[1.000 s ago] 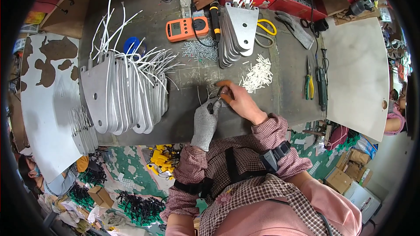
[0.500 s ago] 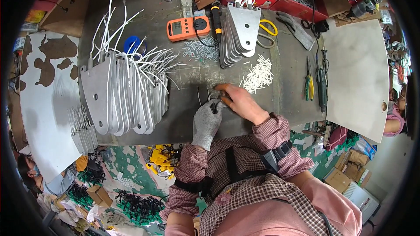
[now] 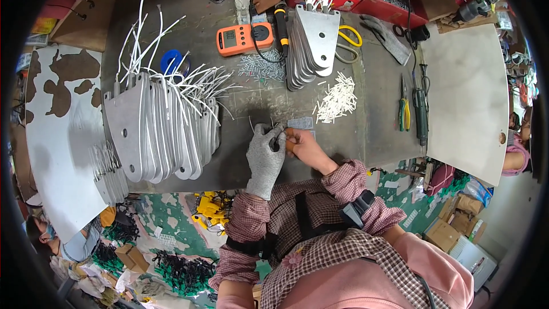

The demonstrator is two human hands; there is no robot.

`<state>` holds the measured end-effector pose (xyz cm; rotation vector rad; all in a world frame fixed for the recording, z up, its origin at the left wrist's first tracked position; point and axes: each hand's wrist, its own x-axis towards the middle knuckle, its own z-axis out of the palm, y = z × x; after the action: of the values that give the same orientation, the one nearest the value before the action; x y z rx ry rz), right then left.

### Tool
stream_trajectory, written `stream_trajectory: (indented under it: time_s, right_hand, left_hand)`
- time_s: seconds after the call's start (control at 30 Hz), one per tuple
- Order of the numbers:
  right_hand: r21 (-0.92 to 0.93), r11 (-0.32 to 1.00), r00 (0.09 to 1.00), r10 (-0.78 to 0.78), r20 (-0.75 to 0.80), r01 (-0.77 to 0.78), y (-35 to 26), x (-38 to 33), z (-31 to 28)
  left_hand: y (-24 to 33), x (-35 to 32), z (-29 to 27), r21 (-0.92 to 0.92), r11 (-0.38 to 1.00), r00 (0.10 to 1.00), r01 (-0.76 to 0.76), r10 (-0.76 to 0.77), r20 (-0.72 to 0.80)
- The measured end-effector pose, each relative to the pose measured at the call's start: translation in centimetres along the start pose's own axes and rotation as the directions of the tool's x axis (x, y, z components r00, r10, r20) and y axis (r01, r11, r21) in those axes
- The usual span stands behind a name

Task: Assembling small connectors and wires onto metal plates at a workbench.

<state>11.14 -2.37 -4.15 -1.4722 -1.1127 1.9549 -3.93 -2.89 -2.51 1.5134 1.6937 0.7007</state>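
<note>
My left hand (image 3: 264, 154), in a grey glove, and my bare right hand (image 3: 303, 144) meet over the middle of the dark workbench (image 3: 240, 166). Between the fingertips of both is a small metal part with thin wires (image 3: 274, 133); it is too small to make out in detail. A small clear bag (image 3: 301, 122) lies just beyond my hands. A pile of short white tube pieces (image 3: 336, 100) lies further right.
A big stack of grey metal plates with white wires (image 3: 160, 120) fills the left side. A smaller plate stack (image 3: 311, 43) stands behind, next to an orange multimeter (image 3: 245, 37). Pliers (image 3: 404, 109) and a screwdriver (image 3: 422, 111) lie right, beside a large metal sheet (image 3: 466, 91).
My hands have stayed at the same spot on the bench; only the fingers have shifted slightly around the small part.
</note>
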Motion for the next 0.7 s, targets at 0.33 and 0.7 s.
stream_trajectory:
  time_s: [0.33,0.7]
  right_hand:
    - [0.120,0.989,0.990,-0.072,-0.120,0.086,2.6,-0.3,1.3]
    - [0.076,0.992,0.975,-0.084,-0.208,0.102,2.9,-0.7,0.3]
  left_hand:
    - [-1.7,1.2,0.8,0.079,0.987,0.989,-0.141,0.144,-0.034]
    - [0.8,1.0,-0.2,-0.019,0.999,0.988,0.042,-0.039,0.152]
